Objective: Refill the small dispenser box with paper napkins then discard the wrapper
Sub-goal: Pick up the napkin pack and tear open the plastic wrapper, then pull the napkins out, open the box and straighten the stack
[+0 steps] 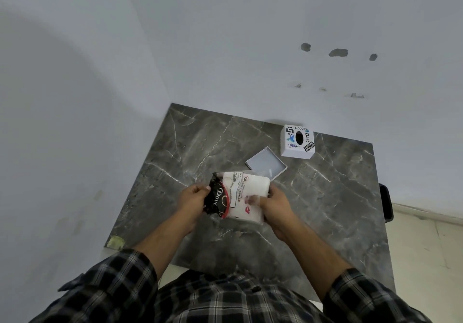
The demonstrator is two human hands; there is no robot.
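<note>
Napkin pack (244, 196) held above worktop (325, 197): left hand (193, 201) pinching its dark wrapper end, right hand (274, 206) gripping the other side. Dispenser box (298, 142) and tray (266, 163) beyond right hand.

Marble table (325, 197) w/ dispenser box (298, 142) (stickered), lid (266, 163).

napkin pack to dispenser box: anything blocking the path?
Only the wrapper: the napkin pack, held by left hand and right hand, is unopened. The detached lid lies between it and the dispenser box.
</note>
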